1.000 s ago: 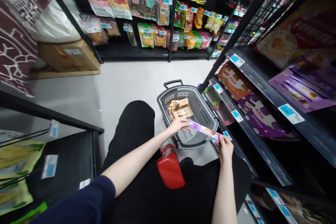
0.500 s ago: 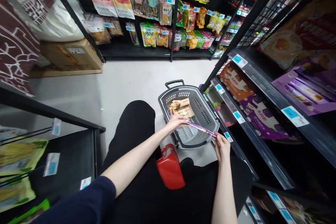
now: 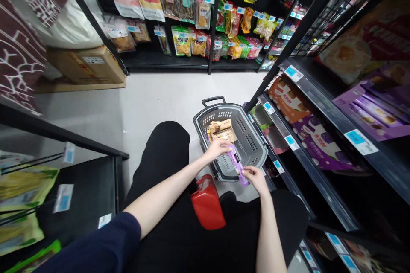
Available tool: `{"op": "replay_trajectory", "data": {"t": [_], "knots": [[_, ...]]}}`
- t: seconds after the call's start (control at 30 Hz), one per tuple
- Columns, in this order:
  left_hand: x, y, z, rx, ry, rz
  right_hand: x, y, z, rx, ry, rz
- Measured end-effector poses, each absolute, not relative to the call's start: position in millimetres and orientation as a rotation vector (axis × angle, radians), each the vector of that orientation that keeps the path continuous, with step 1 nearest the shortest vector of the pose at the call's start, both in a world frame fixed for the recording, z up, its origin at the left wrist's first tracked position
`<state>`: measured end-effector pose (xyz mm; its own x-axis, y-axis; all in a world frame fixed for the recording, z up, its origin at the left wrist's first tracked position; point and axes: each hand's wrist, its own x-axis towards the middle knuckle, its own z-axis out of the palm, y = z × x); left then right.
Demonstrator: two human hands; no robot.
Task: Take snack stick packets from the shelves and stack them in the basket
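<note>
The aisle is bounded by black shelving units on the right, stocked with purple and orange snack boxes behind blue price tags; hanging snack bags fill the far rack. A cardboard carton is set on the floor at the far left, clear of the walkway.

A grey shopping basket is placed on the floor just beside the lowest right shelf, within reach of both arms, its handle folded down at the far rim. Tan packets lie in its far left corner. A red object rests against the knee, near the basket's closest rim.

A long purple packet is held over the basket's near edge, lengthwise toward the person. 2 hands are applied, probably to keep the slim pack level. Its far end is pinched by the left hand; its near end is clasped by the fingers of the right hand.
</note>
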<state>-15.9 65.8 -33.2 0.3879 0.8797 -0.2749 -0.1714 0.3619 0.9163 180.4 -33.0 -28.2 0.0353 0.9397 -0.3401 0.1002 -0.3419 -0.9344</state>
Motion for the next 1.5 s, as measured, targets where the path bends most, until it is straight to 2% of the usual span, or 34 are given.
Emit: {"op": "replay_trajectory", "data": {"t": [0.17,0.33,0.6,0.8,1.1,1.33,1.5], "knots": [[-5.6,48.7,-31.8,1.293,0.820,0.732,138.4,-20.6,-27.8,-1.454,-1.065,1.300],[-4.3,47.1,-30.2,1.308,0.855,0.782,129.2,-14.2,-39.9,-1.586,-1.183,1.228],[-27.6,77.4,-20.8,0.948,1.049,1.095,136.0,-17.2,-43.8,-1.514,-1.122,1.537],[-41.9,83.4,-14.6,0.708,1.060,1.213,145.6,-19.8,-32.6,-1.478,-1.008,1.602],[-45.7,87.6,-22.6,0.628,1.026,1.260,154.8,-22.5,-26.3,-1.531,-1.034,1.389],[-44.6,86.3,-19.8,0.616,0.992,1.228,157.0,-22.8,-29.5,-1.543,-1.044,1.339],[-43.2,84.3,-22.0,0.583,0.959,1.029,165.7,-25.5,-37.6,-1.708,-1.210,1.011]]}}
